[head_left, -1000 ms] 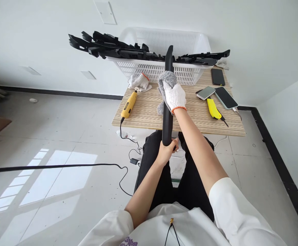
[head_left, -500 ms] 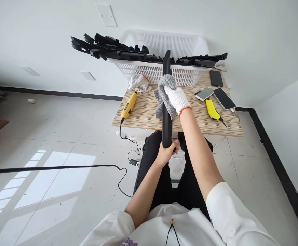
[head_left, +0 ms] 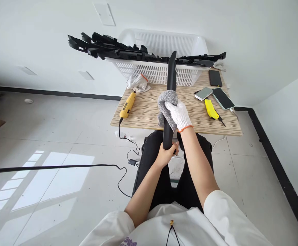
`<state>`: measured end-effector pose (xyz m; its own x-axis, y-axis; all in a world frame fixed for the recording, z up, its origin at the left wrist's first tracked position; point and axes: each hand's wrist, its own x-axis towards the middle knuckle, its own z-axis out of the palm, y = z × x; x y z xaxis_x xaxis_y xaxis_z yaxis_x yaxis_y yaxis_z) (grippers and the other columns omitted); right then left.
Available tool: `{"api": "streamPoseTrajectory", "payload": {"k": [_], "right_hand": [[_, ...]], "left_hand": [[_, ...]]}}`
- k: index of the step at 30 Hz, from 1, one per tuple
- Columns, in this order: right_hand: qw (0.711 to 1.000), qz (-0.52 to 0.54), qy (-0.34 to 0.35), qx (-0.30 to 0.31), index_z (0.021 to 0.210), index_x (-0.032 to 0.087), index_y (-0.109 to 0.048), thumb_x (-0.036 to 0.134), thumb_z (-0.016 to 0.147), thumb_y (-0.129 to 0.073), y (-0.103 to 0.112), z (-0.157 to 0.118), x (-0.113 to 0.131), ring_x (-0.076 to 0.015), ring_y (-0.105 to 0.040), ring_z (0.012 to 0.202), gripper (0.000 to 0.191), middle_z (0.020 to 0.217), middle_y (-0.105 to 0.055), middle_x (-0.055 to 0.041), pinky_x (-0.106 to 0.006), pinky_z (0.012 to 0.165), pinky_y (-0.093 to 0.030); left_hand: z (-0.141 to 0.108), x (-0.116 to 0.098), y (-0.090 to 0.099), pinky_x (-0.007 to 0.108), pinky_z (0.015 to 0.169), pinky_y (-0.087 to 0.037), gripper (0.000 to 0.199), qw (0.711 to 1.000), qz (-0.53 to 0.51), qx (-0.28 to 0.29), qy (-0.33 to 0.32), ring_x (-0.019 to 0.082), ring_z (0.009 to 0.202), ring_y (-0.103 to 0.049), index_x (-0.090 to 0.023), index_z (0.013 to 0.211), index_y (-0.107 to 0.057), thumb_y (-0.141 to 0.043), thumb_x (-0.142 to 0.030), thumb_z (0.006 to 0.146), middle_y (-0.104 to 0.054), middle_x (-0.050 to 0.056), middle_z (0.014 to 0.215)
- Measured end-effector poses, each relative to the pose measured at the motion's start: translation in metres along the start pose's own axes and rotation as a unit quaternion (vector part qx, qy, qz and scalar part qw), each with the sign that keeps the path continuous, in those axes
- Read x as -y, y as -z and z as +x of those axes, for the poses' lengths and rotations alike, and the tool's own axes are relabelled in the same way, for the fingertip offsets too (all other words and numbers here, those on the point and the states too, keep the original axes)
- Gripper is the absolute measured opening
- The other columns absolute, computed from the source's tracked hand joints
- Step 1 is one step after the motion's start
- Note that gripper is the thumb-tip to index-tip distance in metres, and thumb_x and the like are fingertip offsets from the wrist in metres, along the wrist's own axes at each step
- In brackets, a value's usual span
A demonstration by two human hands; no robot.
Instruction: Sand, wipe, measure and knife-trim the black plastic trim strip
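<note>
A long black plastic trim piece (head_left: pixel 172 75) points away from me, its far end in front of the basket. My bare left hand (head_left: pixel 166 154) is wrapped round its near end, just above my knees. Midway along the piece, a grey cloth (head_left: pixel 167 99) is folded over it. My right hand (head_left: pixel 180 115), in a white knit glove with an orange cuff, grips the cloth and presses it round the piece. The part of the piece under the cloth is hidden.
A white plastic basket (head_left: pixel 156 73) with several black plastic parts (head_left: pixel 108 48) across it stands at the back of the wooden table (head_left: pixel 146 109). A yellow corded tool (head_left: pixel 127 105) and a glove (head_left: pixel 138 83) lie left; phones (head_left: pixel 223 98) and a yellow cutter (head_left: pixel 211 109) lie right.
My right hand and the cloth have slid down the black piece towards me. The far end of the piece has tilted to the right; my left hand keeps its hold.
</note>
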<state>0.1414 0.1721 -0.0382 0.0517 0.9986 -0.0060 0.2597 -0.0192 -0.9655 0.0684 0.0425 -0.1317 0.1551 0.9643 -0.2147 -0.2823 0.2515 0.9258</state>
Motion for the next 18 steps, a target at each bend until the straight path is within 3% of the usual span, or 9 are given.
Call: {"api": "streamPoseTrajectory", "payload": {"k": [4, 12, 15, 18], "right_hand": [[0.996, 0.08, -0.015, 0.023, 0.1, 0.018, -0.067, 0.054, 0.086, -0.058, 0.003, 0.004, -0.003, -0.0185, -0.067, 0.075, 0.039, 0.084, -0.071, -0.0045, -0.03, 0.068, -0.054], [0.998, 0.052, -0.036, 0.005, 0.07, 0.022, -0.057, 0.063, 0.088, -0.053, 0.016, 0.004, 0.001, -0.0162, -0.052, 0.055, 0.045, 0.058, -0.049, 0.0003, -0.03, 0.053, -0.042], [0.998, 0.045, -0.042, 0.009, 0.072, 0.023, -0.058, 0.063, 0.088, -0.051, 0.017, 0.006, 0.001, -0.0175, -0.054, 0.057, 0.044, 0.06, -0.052, -0.0006, -0.031, 0.054, -0.044], [1.0, 0.013, -0.023, 0.003, 0.087, 0.021, -0.065, 0.058, 0.092, -0.045, 0.016, 0.009, -0.006, -0.0196, -0.063, 0.068, 0.042, 0.07, -0.063, -0.0027, -0.031, 0.061, -0.05]], "left_hand": [[0.0, 0.0, 0.0, 0.022, 0.048, -0.033, 0.037, 1.0, 0.007, -0.003, -0.002, 0.008, 0.049, -0.046, -0.016, 0.057, -0.053, -0.067, -0.036, 0.085, -0.053, -0.001, 0.052], [-0.001, 0.0, -0.001, 0.022, 0.049, -0.034, 0.04, 1.0, 0.013, -0.014, 0.016, 0.008, 0.05, -0.046, -0.016, 0.057, -0.05, -0.069, -0.041, 0.083, -0.054, 0.0, 0.055], [-0.001, 0.0, -0.002, 0.022, 0.049, -0.034, 0.041, 1.0, 0.017, -0.015, 0.019, 0.008, 0.05, -0.047, -0.017, 0.058, -0.05, -0.069, -0.043, 0.083, -0.054, -0.001, 0.056], [-0.001, -0.005, -0.003, 0.022, 0.049, -0.033, 0.04, 1.0, 0.005, -0.014, 0.021, 0.009, 0.051, -0.049, -0.017, 0.061, -0.05, -0.071, -0.045, 0.081, -0.054, -0.001, 0.056]]}}
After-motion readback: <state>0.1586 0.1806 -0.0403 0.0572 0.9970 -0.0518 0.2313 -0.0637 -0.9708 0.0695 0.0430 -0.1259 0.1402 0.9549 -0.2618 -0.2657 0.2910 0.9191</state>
